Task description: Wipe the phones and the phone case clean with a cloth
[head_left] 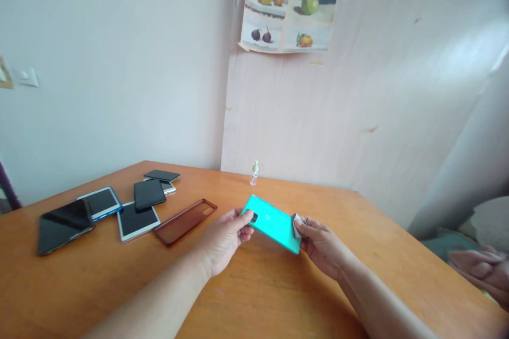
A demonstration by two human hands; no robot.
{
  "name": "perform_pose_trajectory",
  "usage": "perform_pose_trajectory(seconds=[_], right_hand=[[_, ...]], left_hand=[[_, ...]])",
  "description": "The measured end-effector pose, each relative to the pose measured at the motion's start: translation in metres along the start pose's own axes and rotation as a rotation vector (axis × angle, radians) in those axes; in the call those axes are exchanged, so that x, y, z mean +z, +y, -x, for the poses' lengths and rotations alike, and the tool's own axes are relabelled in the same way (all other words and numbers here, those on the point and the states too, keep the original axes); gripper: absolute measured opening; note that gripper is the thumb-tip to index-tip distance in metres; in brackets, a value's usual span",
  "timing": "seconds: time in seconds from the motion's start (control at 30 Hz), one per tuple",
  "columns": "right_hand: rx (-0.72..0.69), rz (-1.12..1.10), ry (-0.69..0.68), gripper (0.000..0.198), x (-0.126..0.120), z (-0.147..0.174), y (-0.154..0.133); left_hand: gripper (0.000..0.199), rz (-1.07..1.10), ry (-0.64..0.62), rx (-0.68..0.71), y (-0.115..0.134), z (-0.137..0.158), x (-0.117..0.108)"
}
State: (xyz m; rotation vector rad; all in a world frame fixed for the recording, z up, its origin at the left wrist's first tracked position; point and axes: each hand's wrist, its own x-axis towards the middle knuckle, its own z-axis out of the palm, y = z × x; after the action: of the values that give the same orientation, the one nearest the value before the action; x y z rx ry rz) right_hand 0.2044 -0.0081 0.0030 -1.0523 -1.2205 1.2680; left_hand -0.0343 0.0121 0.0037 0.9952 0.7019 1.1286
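Note:
A turquoise smartphone [274, 222] is held above the table, its back facing up and tilted down to the right. My left hand [230, 235] grips its left end, the thumb beside the dark camera block. At the other end, my right hand [320, 243] pinches a small grey cloth [298, 225] against the phone's edge; its fingers under the phone are mostly hidden. A reddish-brown clear phone case [185, 221] lies on the table just left of my left hand.
Left on the wooden table [246, 302] lie a black tablet [66, 225], a blue-cased tablet [101, 203], a white tablet [137, 221] and several phones, a black one [149, 194] among them. A small spray bottle [254, 174] stands near the wall. Fabric [477, 265] is heaped at right.

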Motion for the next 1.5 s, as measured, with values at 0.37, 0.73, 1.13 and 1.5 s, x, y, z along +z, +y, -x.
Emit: perform_pose_trajectory(seconds=[0.37, 0.73, 1.13, 1.5], right_hand=[[-0.219, 0.484, 0.222, 0.034, -0.001, -0.005, 0.011], [-0.508, 0.174, 0.284, 0.021, 0.037, 0.023, -0.031], [-0.769, 0.63, 0.112, 0.015, 0.067, 0.053, -0.037], [-0.583, 0.572, 0.303, 0.022, 0.049, 0.041, -0.033]], left_hand=[[0.033, -0.498, 0.07, 0.27, 0.01, 0.007, 0.002], [0.018, -1.173, 0.026, 0.703, 0.02, 0.028, 0.024], [0.018, -1.281, -0.153, 0.838, 0.01, 0.03, 0.034], [0.018, -1.398, -0.112, 0.798, 0.014, 0.031, 0.036]])
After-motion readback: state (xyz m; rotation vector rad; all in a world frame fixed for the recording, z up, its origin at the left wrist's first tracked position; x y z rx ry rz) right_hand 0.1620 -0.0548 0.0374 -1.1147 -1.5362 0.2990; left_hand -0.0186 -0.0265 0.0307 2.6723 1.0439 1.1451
